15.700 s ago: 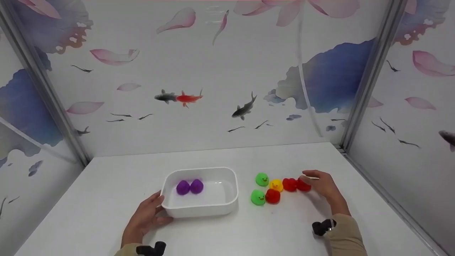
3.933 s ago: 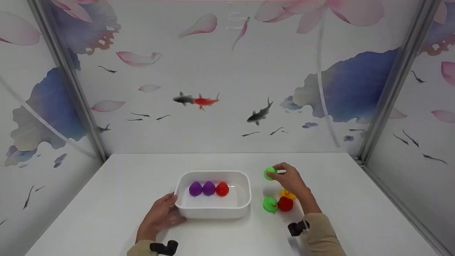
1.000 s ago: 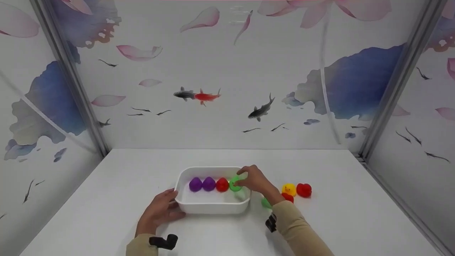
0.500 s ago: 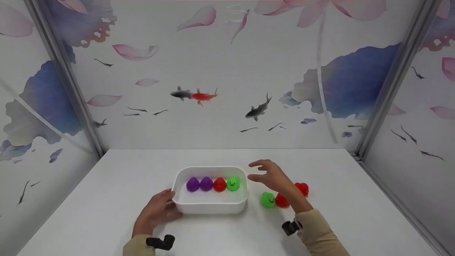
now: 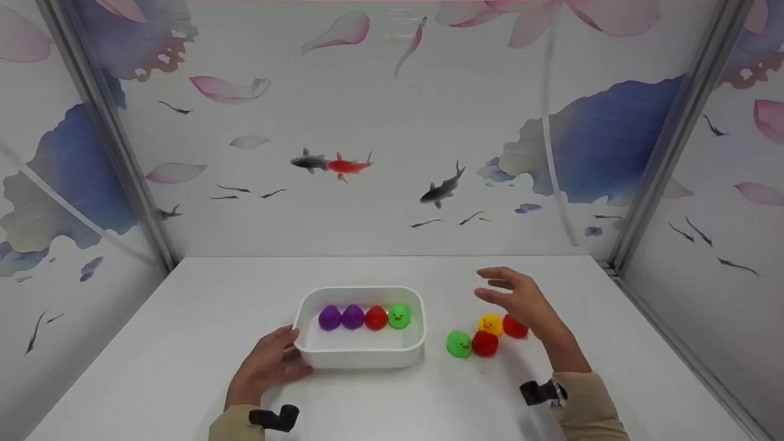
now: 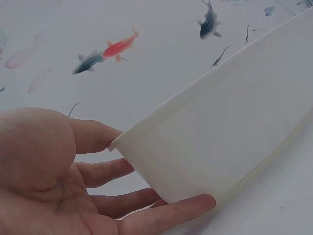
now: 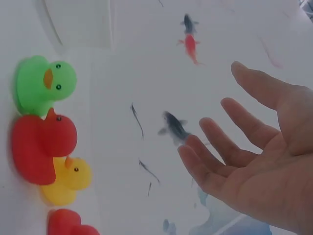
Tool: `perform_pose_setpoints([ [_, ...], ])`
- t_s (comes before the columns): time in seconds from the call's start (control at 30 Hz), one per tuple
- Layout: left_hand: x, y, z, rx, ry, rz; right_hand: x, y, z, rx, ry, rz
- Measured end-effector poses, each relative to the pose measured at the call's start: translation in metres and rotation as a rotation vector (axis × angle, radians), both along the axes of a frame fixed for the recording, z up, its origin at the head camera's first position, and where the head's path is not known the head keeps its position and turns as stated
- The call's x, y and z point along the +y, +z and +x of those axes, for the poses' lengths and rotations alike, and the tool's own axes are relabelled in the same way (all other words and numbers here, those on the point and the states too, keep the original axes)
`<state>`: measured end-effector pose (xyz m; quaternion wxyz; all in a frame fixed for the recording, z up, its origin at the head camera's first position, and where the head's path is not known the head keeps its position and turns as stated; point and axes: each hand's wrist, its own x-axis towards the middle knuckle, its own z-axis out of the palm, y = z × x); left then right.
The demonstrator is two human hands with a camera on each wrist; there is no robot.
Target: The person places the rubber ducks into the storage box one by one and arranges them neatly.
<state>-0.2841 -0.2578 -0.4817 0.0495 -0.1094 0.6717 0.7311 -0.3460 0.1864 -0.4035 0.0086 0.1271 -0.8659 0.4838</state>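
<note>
A white plastic box (image 5: 361, 358) sits on the table with two purple rubber ducks (image 5: 341, 317), a red duck (image 5: 376, 318) and a green duck (image 5: 399, 316) in one row inside. My left hand (image 5: 266, 364) holds the box's left end, one digit at the rim and another low on the wall. My right hand (image 5: 527, 301) hovers over the table, fingers spread, holding nothing. Below it and to its left stand a green duck (image 5: 459, 344), a red duck (image 5: 485, 343), a yellow duck (image 5: 490, 324) and a second red duck (image 5: 514, 327), which the hand partly covers.
The white table (image 5: 380, 404) is enclosed by panels (image 5: 380, 220) printed with fish and petals at the back and sides. Metal posts stand at the back corners. Each wrist carries a small black camera (image 5: 275, 418).
The green duck was set in the box beside the red one and let go. My right hand then drew back right, above the loose ducks. The left hand stayed at the box.
</note>
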Motion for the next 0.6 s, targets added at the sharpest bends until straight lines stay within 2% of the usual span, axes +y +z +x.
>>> perform_pose_setpoints([
  [0.33, 0.001, -0.002, 0.001, -0.007, -0.025, 0.004, 0.053, -0.015, -0.012, 0.003, -0.008, 0.022],
  [0.6, -0.001, 0.001, 0.000, -0.012, -0.027, 0.001, 0.072, -0.041, -0.022, -0.045, -0.008, 0.025],
])
